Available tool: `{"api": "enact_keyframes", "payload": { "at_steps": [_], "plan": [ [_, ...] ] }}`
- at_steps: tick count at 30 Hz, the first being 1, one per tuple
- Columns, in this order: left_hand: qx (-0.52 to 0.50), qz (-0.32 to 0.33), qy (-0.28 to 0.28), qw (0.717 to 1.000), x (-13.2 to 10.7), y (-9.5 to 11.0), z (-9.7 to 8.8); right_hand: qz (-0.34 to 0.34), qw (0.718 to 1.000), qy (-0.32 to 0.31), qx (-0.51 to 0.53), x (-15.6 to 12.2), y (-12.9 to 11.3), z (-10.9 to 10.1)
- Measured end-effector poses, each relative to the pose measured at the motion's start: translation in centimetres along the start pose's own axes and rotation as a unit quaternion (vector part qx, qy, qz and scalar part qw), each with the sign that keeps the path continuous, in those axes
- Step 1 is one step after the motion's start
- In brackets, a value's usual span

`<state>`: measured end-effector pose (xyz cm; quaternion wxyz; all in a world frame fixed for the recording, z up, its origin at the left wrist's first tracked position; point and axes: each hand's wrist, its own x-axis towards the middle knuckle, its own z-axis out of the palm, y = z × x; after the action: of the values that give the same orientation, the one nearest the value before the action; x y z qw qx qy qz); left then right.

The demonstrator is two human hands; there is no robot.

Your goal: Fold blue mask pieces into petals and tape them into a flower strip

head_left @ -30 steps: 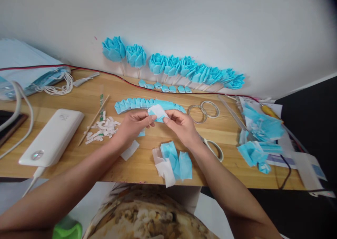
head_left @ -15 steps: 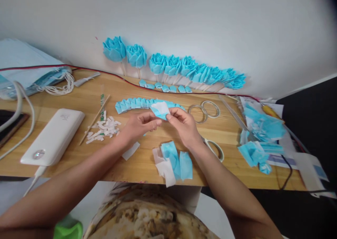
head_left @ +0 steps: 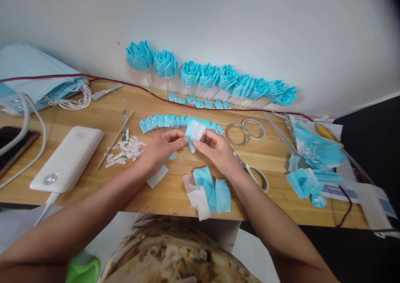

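Note:
Between my hands is a small piece of blue and white non-woven fabric (head_left: 196,130), partly folded. My left hand (head_left: 167,147) pinches its left lower edge. My right hand (head_left: 217,150) grips its right side with thumb and fingers. Just behind it lies a row of folded blue petals (head_left: 164,121). Cut blue and white fabric pieces (head_left: 208,191) lie on the wooden table (head_left: 125,197) close to the front edge. A white scrap (head_left: 157,176) rests under my left wrist. Scissors (head_left: 258,177) lie partly hidden beneath my right forearm.
Blue fabric flowers (head_left: 190,73) on sticks lean against the wall. Two tape rolls (head_left: 238,134), a thin stick (head_left: 115,140), white paper bits (head_left: 126,152), a power bank (head_left: 68,160) and a phone (head_left: 18,145) lie around. Blue scraps (head_left: 315,150) are at right; a red-black cable (head_left: 140,89) crosses behind.
The fabric piece has been turned and folded, so its white strip now stands upright with blue at the left and below. My left fingers have moved in closer to it.

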<state>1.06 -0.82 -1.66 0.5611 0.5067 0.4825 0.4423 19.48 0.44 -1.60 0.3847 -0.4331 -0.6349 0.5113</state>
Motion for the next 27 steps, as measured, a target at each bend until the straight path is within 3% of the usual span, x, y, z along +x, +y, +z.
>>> {"api": "enact_keyframes", "payload": {
  "at_steps": [6,15,27],
  "plan": [
    [-0.020,-0.003,0.004,1.000,0.05,-0.25,0.10,-0.016,0.999,0.035,-0.037,-0.17,0.29,0.22],
    [0.017,-0.015,0.017,1.000,0.05,-0.44,-0.03,-0.003,1.000,0.014,0.019,0.18,0.13,-0.29],
    [0.099,0.001,-0.023,0.995,-0.32,0.27,0.48,-0.026,0.998,0.039,-0.036,0.05,-0.02,-0.52]
  ]
}}
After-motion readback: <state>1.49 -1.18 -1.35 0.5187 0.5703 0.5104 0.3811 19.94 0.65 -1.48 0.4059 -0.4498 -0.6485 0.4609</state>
